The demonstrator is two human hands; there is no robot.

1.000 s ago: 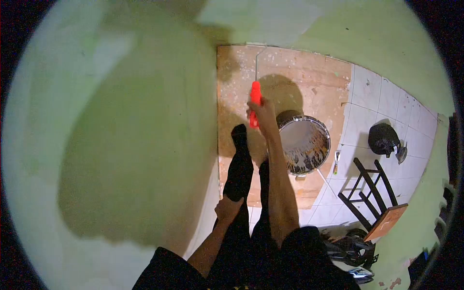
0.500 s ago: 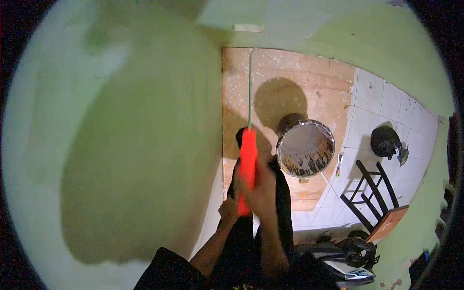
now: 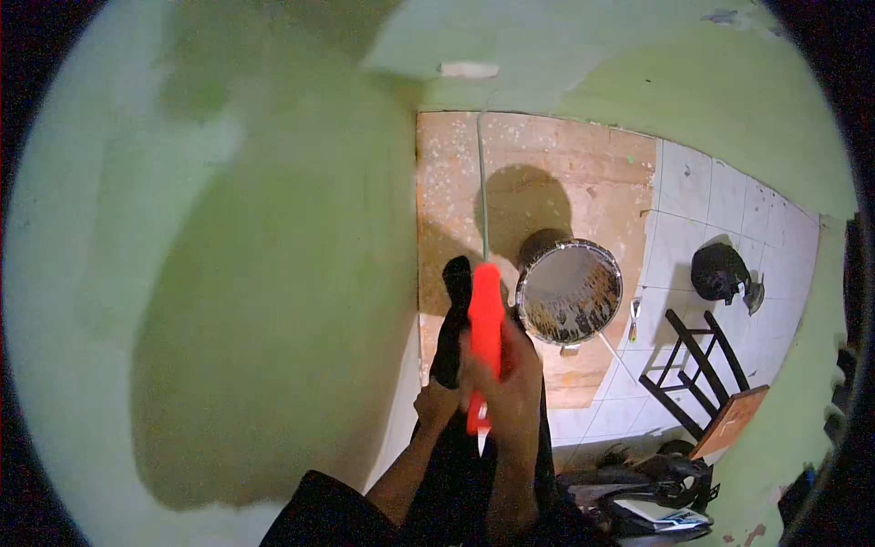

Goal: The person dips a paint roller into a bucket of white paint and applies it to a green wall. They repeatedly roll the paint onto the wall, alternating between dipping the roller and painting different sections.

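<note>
- My right hand (image 3: 510, 376) gripped the roller (image 3: 487, 305).
- My left hand (image 3: 437, 403) touched my leg (image 3: 450, 342), grip unclear.
- The bucket (image 3: 583, 319) stood near the board's (image 3: 606, 182) right edge.

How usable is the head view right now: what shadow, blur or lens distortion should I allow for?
Head view: a broad dark shadow covers much of the left green wall; head view: a round shadow falls beside the bucket; head view: the right hand looks blurred around the red roller handle; head view: fisheye distortion, black corners.
</note>
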